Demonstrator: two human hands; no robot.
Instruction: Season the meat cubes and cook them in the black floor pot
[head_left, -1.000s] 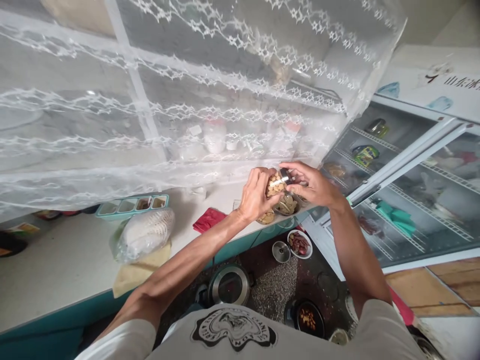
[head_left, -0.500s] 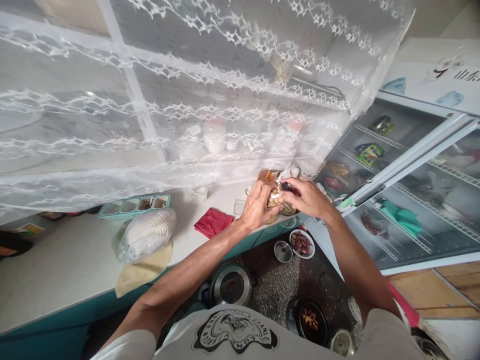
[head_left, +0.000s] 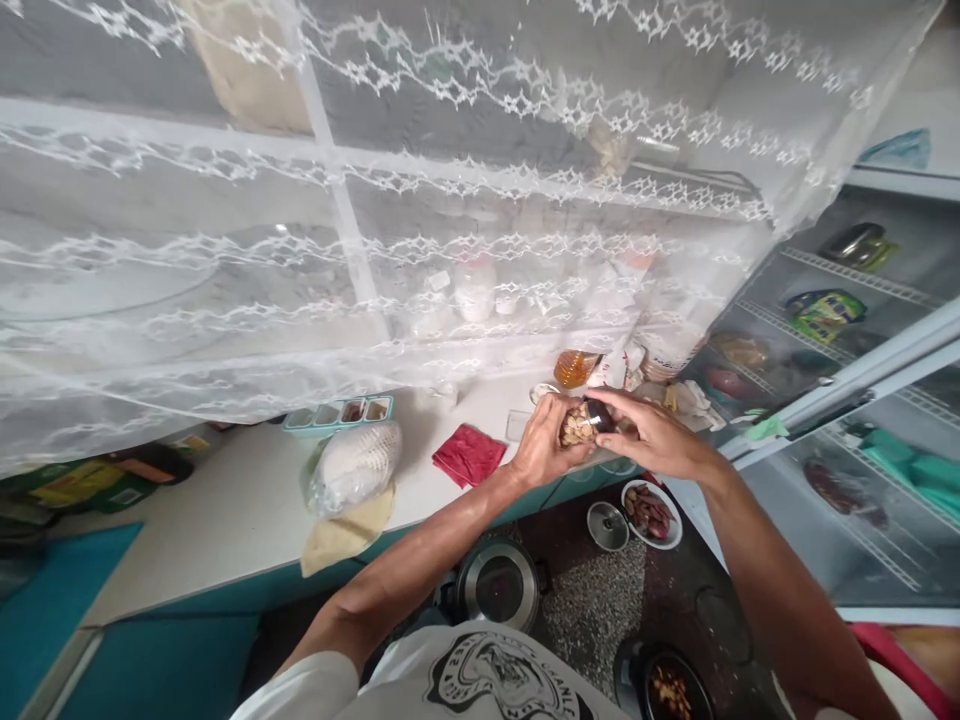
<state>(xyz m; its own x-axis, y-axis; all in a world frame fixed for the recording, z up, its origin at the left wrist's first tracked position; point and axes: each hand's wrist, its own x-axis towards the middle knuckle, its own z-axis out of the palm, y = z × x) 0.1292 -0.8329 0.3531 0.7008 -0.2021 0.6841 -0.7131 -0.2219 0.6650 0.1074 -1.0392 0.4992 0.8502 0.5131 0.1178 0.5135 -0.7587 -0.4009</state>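
My left hand (head_left: pixel 544 440) is wrapped around a clear jar (head_left: pixel 576 425) of pale tan pieces that look like nuts. The jar lies on its side above the counter edge. On its right end sits a dark lid (head_left: pixel 598 414), with the fingers and thumb of my right hand (head_left: pixel 660 435) closed about it. Whether the lid is fully seated I cannot tell. Behind my hands are a bottle of amber liquid (head_left: pixel 574 368) and a white packet (head_left: pixel 611 368).
A red cloth (head_left: pixel 469 456) and a net-wrapped bundle (head_left: pixel 360 465) lie on the white counter (head_left: pixel 225 520). A lace curtain (head_left: pixel 450 180) hangs in front. To the right stands a glass-door fridge (head_left: pixel 825 420). Below are a lidded pot (head_left: pixel 498 588) and a bowl (head_left: pixel 652 515) of reddish pieces.
The view has turned left, so things appear farther right. The dark lid, partly hidden between my right fingers before, now shows against the jar's end, and the jar is more visible.
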